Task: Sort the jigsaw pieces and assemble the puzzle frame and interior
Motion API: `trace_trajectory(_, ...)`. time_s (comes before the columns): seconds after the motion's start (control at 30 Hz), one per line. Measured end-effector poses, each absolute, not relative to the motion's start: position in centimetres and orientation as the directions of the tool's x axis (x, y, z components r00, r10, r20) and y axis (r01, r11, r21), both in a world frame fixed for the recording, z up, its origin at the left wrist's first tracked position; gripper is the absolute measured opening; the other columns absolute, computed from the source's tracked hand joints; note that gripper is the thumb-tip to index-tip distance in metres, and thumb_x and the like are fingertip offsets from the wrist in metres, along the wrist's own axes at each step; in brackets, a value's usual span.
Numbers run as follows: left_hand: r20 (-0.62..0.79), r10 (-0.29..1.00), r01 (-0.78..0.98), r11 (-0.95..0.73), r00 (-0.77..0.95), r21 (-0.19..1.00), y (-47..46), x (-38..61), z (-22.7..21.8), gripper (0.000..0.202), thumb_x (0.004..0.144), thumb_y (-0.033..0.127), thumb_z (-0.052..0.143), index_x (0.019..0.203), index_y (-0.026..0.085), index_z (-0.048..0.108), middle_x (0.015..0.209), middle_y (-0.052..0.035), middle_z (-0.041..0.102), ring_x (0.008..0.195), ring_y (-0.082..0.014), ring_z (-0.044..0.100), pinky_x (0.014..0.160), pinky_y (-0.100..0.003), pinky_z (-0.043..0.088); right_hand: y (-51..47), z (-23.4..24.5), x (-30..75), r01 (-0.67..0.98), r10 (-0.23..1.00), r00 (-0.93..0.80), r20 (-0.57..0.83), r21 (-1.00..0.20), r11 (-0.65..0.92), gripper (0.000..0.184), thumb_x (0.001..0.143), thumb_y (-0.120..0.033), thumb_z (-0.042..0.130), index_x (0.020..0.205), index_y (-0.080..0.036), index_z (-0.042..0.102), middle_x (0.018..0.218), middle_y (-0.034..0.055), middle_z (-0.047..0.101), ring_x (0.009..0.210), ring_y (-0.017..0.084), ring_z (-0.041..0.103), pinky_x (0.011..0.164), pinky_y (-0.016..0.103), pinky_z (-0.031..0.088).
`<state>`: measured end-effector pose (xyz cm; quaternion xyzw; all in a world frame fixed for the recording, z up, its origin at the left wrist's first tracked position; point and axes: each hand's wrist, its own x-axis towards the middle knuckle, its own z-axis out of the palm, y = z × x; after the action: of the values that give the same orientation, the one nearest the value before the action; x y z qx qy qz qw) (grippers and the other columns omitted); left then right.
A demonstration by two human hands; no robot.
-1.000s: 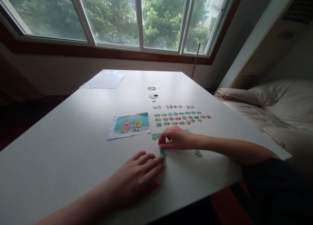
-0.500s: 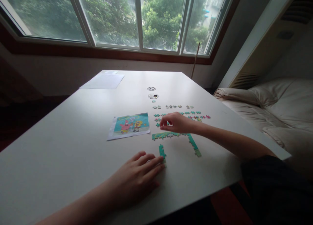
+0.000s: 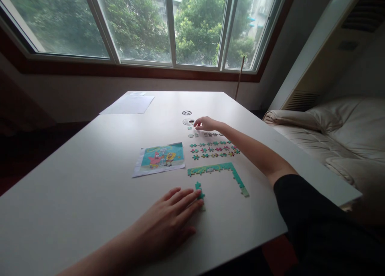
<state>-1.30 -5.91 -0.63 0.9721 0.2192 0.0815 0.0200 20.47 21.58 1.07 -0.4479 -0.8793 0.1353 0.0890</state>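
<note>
My left hand lies flat with fingers spread, its fingertips resting on a short upright strip of joined jigsaw pieces. Farther up the table, my right hand hovers beside a lone teal jigsaw piece and over a row of pale pieces. Its thumb and fingers look slightly apart, and nothing shows between them. Closer in is a joined corner-shaped puzzle border, green and teal. Several rows of loose teal, pink and yellow pieces lie between border and right hand, partly hidden by the forearm.
A printed cartoon picture lies left of the pieces on the white table. Two round grommets are set in the tabletop. White paper sheets lie at the far left corner. A pale sofa stands at the right.
My right hand has moved away from me, from just above the border to the far rows of loose pieces, its fingers loosening from a curl. My left hand stays on the strip.
</note>
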Motion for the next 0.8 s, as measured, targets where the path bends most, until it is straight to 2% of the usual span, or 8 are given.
trace_trajectory(0.2, 0.147, 0.44, 0.43, -0.898, 0.886, 0.097, -5.8, -1.3, -0.6, 0.043, 0.09, 0.032, 0.045, 0.13, 0.016, 0.042, 0.134, -0.0103, 0.048, 0.119, -0.0276, 0.046, 0.098, -0.043, 0.039, 23.0, -0.1, 17.7, 0.793, 0.845, -0.534, 0.003, -0.343, 0.503, 0.031, 0.075, -0.03, 0.066, 0.102, -0.015, 0.065, 0.099, 0.0079, 0.065, 0.08, 0.014, 0.059, 0.07, 0.022, 0.041)
trace_trajectory(0.33, 0.148, 0.44, 0.428, -0.898, 0.886, 0.106, -5.9, -1.3, -0.5, 0.043, 0.09, 0.031, 0.045, 0.13, 0.016, 0.043, 0.133, -0.0113, 0.049, 0.118, -0.0283, 0.048, 0.097, -0.044, 0.04, 23.7, 0.1, 17.3, 0.816, 0.861, -0.498, -0.104, -0.392, 0.425, 0.028, 0.067, -0.031, 0.072, 0.088, -0.012, 0.067, 0.08, 0.0059, 0.066, 0.063, 0.011, 0.057, 0.059, 0.021, 0.042)
trace_trajectory(0.43, 0.142, 0.438, 0.426, -0.898, 0.888, 0.109, -5.9, -1.3, -0.4, 0.042, 0.091, 0.031, 0.044, 0.13, 0.016, 0.042, 0.133, -0.0113, 0.049, 0.117, -0.0285, 0.048, 0.096, -0.045, 0.04, 23.8, 0.4, 17.3, 0.802, 0.857, -0.498, -0.134, -0.445, 0.397, 0.027, 0.066, -0.027, 0.073, 0.086, -0.011, 0.066, 0.073, 0.0044, 0.065, 0.057, 0.009, 0.054, 0.054, 0.02, 0.042)
trace_trajectory(0.57, 0.157, 0.448, 0.433, -0.893, 0.88, 0.12, -5.9, -1.3, -0.4, 0.042, 0.09, 0.03, 0.046, 0.129, 0.016, 0.044, 0.132, -0.0114, 0.05, 0.117, -0.0277, 0.048, 0.097, -0.043, 0.04, 22.6, 0.7, 17.6, 0.751, 0.856, -0.515, -0.05, -0.507, 0.423, 0.027, 0.07, -0.019, 0.068, 0.094, -0.008, 0.063, 0.082, 0.0061, 0.064, 0.063, 0.008, 0.053, 0.058, 0.02, 0.042)
trace_trajectory(0.7, 0.172, 0.445, 0.422, -0.893, 0.879, 0.156, -5.9, -1.3, -0.5, 0.043, 0.09, 0.031, 0.046, 0.13, 0.017, 0.043, 0.132, -0.012, 0.05, 0.119, -0.0271, 0.047, 0.098, -0.044, 0.039, 19.3, 1.4, 18.8, 0.653, 0.81, -0.585, 0.05, -0.563, 0.506, 0.031, 0.076, -0.025, 0.061, 0.105, -0.012, 0.062, 0.083, 0.0043, 0.063, 0.069, 0.008, 0.054, 0.065, 0.021, 0.043)
trace_trajectory(0.8, 0.157, 0.434, 0.408, -0.896, 0.887, 0.174, -5.8, -1.2, -0.5, 0.044, 0.09, 0.032, 0.045, 0.131, 0.017, 0.041, 0.134, -0.0113, 0.047, 0.122, -0.0274, 0.044, 0.099, -0.046, 0.038, 15.0, 1.9, 20.5, 0.513, 0.729, -0.671, 0.135, -0.625, 0.588, 0.025, 0.076, -0.027, 0.06, 0.095, -0.012, 0.066, 0.079, 0.0043, 0.064, 0.068, 0.009, 0.055, 0.064, 0.022, 0.044)
